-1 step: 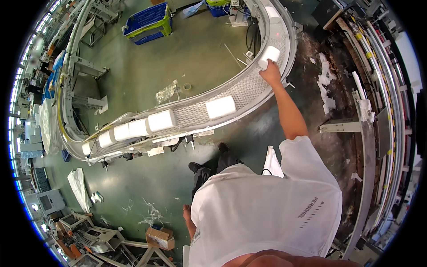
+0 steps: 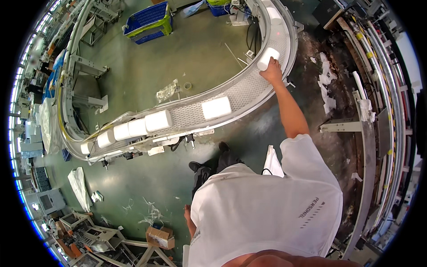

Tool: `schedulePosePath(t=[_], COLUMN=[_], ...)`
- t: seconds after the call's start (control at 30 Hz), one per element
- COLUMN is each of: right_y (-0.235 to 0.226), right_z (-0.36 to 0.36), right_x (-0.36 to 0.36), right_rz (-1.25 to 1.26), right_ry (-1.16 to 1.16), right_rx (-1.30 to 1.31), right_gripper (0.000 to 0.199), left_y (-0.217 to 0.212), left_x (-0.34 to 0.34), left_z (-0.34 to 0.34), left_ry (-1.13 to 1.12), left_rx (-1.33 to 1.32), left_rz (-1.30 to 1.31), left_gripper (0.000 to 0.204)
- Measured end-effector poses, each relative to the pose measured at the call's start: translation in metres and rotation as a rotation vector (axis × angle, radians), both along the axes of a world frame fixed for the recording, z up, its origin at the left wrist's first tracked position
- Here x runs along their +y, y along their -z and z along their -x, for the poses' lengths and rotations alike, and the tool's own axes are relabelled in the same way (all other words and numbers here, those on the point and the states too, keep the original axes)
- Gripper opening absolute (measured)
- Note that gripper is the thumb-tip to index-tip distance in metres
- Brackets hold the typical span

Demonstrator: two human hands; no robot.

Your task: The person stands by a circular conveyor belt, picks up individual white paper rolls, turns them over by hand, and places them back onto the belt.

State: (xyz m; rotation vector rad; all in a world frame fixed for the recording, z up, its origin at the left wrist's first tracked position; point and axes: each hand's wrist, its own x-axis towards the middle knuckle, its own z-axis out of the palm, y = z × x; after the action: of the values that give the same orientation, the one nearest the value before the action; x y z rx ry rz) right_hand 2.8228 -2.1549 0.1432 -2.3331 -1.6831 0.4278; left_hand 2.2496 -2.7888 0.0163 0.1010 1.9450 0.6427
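My right hand [image 2: 271, 72] reaches out to the curved conveyor belt [image 2: 249, 86] at the upper right. Its fingers close on the near end of a white block-shaped pack [image 2: 268, 58], which rests on the belt. Another white pack [image 2: 217, 108] lies alone farther left along the belt, and beyond it a white pack [image 2: 158, 120] heads a row of several similar ones. Behind it at the far bend sits one more white pack [image 2: 274, 16]. My left hand [image 2: 187, 211] hangs low at my side, partly hidden by my white shirt; its fingers are too small to read.
A blue and yellow-green crate [image 2: 148, 22] stands on the floor inside the conveyor's curve. Machine rails [image 2: 369, 129] run along the right, with torn white scraps [image 2: 328, 82] beside them. A cardboard box [image 2: 160, 237] and metal frames occupy the lower left.
The packs on the belt have shifted slightly to the left. The pack at my right hand has slid a little toward me along the belt, with the hand still on it.
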Motion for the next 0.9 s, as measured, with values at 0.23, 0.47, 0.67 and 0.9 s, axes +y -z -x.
schedulePosePath(t=[0.23, 0.47, 0.67, 0.9], right_y=[0.016, -0.006, -0.107, -0.161], right_z=[0.039, 0.067, 0.128, 0.22], right_x=[-0.018, -0.06, -0.147, -0.221], right_rz=[0.259, 0.197, -0.049, -0.328], right_ry=[-0.093, -0.187, -0.581, -0.781], right_rx=[-0.097, 0.225, 0.967, 0.857], right_gripper=[0.137, 0.138, 0.139, 0.131], left_y=[-0.008, -0.052, -0.169, -0.287], left_x=[0.005, 0.065, 0.214, 0.32], left_z=[0.0, -0.018, -0.083, -0.184], left_ry=[-0.171, -0.501, -0.161, 0.287], left_rx=[-0.094, -0.111, -0.238, -0.281], left_rz=[-0.039, -0.198, -0.534, -1.085], left_gripper=[0.062, 0.061, 0.057, 0.107])
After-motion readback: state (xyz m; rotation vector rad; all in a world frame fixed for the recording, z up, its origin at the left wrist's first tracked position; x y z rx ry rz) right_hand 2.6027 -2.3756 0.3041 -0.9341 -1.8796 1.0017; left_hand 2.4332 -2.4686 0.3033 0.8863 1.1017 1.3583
